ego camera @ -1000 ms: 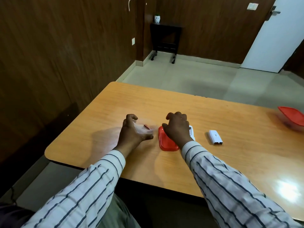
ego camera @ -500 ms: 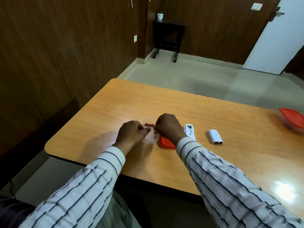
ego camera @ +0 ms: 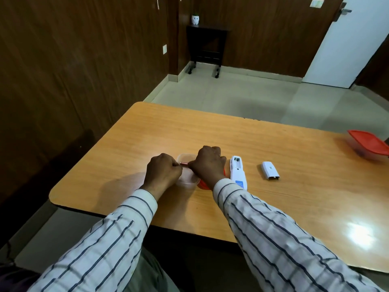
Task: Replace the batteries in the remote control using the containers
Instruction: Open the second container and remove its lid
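A small red battery (ego camera: 184, 163) is pinched between my left hand (ego camera: 164, 171) and my right hand (ego camera: 207, 163), just above a clear open container (ego camera: 188, 178) on the wooden table (ego camera: 273, 197). The container's red lid (ego camera: 202, 185) lies beside it, mostly hidden under my right wrist. The white remote control (ego camera: 237, 172) lies face down right of my right hand, its battery bay open. Its white battery cover (ego camera: 270, 170) rests apart, further right.
A second clear container with a red lid (ego camera: 368, 144) stands at the table's far right edge. The table's near edge runs under my forearms. A dark side table (ego camera: 207, 45) with a small white pot stands against the back wall.
My right hand left the red lid and came left to meet my left hand over the clear container. Both hands now pinch the battery, which only the left hand held a second ago.
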